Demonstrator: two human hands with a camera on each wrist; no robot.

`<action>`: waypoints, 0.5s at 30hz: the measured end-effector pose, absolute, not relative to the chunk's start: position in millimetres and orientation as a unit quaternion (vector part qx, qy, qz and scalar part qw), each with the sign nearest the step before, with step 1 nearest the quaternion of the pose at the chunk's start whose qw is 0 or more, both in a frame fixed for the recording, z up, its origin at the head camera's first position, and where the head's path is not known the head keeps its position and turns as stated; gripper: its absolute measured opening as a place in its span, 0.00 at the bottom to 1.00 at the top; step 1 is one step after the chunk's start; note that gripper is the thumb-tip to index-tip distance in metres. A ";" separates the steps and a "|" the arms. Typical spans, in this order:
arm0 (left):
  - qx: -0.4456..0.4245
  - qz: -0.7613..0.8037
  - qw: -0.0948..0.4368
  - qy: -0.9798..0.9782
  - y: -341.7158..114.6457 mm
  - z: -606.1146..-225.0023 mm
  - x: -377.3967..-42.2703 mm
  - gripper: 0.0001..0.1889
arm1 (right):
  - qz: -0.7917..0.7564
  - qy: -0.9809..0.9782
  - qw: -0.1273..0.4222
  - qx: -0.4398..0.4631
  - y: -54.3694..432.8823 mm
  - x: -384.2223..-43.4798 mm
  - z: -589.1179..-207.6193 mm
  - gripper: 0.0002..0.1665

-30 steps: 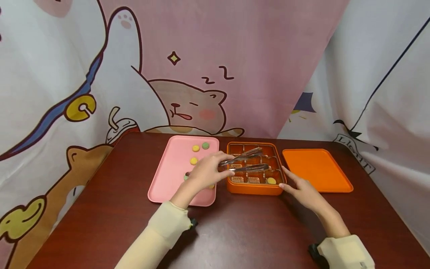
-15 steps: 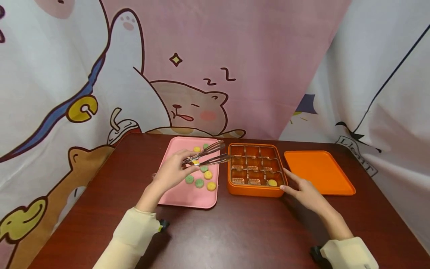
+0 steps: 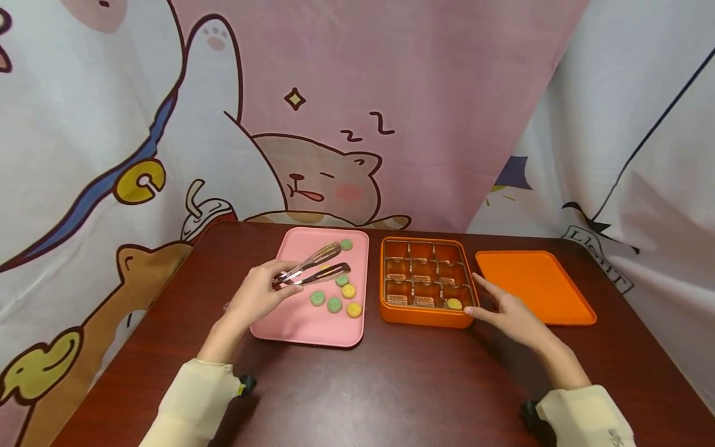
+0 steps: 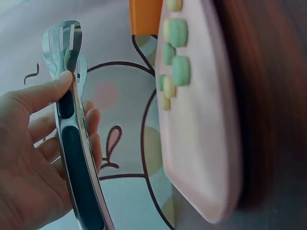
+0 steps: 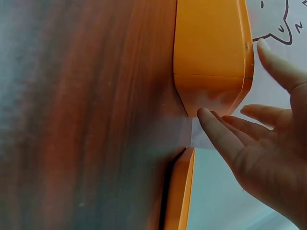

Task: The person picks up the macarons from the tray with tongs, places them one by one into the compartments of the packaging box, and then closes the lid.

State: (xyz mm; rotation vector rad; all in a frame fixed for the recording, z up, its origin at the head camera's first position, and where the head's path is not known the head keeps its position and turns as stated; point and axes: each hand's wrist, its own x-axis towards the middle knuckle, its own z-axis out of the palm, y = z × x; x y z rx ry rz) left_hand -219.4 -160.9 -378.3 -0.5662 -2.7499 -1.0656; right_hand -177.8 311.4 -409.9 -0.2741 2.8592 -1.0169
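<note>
Gripping tongs [image 4: 69,121], left hand [image 3: 257,297]; right hand [image 3: 511,316] empty, outspread, beside box [image 3: 427,316] containing yellow disc [image 3: 454,304].

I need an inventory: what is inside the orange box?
The orange box holds a divided liner, with one yellow piece in the near right compartment. The box's and liner's walls hide parts of the compartment floors; anything there cannot be seen.
</note>
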 end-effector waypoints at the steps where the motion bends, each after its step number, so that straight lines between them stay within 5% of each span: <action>1: -0.187 -0.351 0.069 -0.915 -162.7 -380.6 -218.9 0.21 | -0.333 0.937 0.048 -0.090 311.7 -179.6 -410.5 0.52; 15: -0.187 -0.319 0.059 -0.927 -188.8 -409.6 -221.2 0.19 | -0.318 0.941 0.060 -0.098 307.9 -193.0 -413.4 0.59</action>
